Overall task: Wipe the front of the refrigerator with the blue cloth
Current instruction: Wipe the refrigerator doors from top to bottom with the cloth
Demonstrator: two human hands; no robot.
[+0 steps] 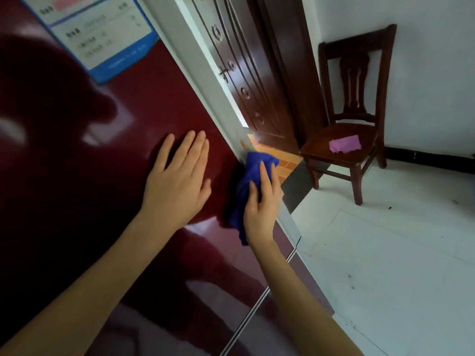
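A home: a dark red refrigerator (128, 150), panelled wooden door (246, 73), wooden chair (354, 104), white tiled floor (385, 253).

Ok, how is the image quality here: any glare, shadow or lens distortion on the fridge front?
Head view: the glossy red refrigerator front shows pale glare patches and a dark reflection of the person at upper left; wide-angle distortion tilts the door edge and the chair; the label is too blurred to read; the left hand, right hand and blue cloth are reasonably sharp.

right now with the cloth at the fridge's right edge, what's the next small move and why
Probably sweep the blue cloth leftward: the right hand presses it at the red door's right edge, so the door's width lies left. The flat left hand must shift first.
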